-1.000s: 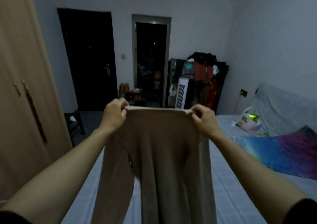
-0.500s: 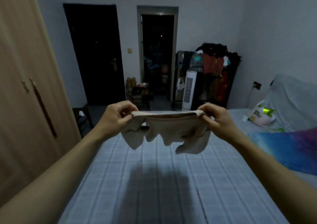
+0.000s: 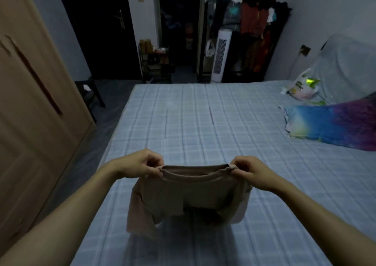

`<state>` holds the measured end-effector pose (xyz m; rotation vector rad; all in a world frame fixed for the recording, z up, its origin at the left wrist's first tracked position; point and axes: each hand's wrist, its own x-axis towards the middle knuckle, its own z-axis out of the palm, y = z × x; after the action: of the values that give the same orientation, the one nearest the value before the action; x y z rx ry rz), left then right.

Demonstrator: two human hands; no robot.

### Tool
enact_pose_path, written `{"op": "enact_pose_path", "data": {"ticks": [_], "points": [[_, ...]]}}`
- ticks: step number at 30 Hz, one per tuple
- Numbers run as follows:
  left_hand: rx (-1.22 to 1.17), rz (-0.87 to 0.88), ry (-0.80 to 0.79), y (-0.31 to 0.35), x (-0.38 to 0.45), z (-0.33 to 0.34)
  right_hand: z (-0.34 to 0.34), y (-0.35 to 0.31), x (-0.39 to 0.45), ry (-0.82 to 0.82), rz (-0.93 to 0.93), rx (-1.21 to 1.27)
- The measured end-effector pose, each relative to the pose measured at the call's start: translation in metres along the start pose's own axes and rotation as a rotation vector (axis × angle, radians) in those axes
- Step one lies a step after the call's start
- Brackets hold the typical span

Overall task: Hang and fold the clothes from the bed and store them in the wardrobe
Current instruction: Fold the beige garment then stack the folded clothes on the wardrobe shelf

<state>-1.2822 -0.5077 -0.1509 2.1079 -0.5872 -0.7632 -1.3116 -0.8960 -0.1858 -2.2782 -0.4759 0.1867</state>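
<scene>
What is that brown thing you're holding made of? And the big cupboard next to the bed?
The beige garment looks like soft, matte knit fabric, maybe cotton: it droops and creases between the hands. The wardrobe looks like smooth, tan wood or wood-look board, with flat panels and a dull sheen; the picture cannot settle which.

Beige garment [image 3: 189, 194], perhaps trousers, waistband stretched taut, lower part bunched on checked bed [image 3: 203, 123].

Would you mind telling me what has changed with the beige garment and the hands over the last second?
Both hands, left and right, have come down from chest height toward the bed, lowering the beige garment. It hung long a second ago; now it is bunched and its lower part rests on the sheet. Nothing was let go: each hand still pinches a waistband corner. The pillow and plastic bag stayed put.
</scene>
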Motion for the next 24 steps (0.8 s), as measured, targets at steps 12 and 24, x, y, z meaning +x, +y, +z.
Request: {"op": "enact_pose_path", "data": {"ticks": [12,24], "points": [[-0.019,0.076,0.340,-0.026,-0.001,0.023,0.034,-0.028,-0.008,0.190,0.098,-0.109],[-0.357,0.021,-0.218,-0.005,-0.002,0.002,0.001,-0.020,0.022,-0.522,0.171,0.346]]}}
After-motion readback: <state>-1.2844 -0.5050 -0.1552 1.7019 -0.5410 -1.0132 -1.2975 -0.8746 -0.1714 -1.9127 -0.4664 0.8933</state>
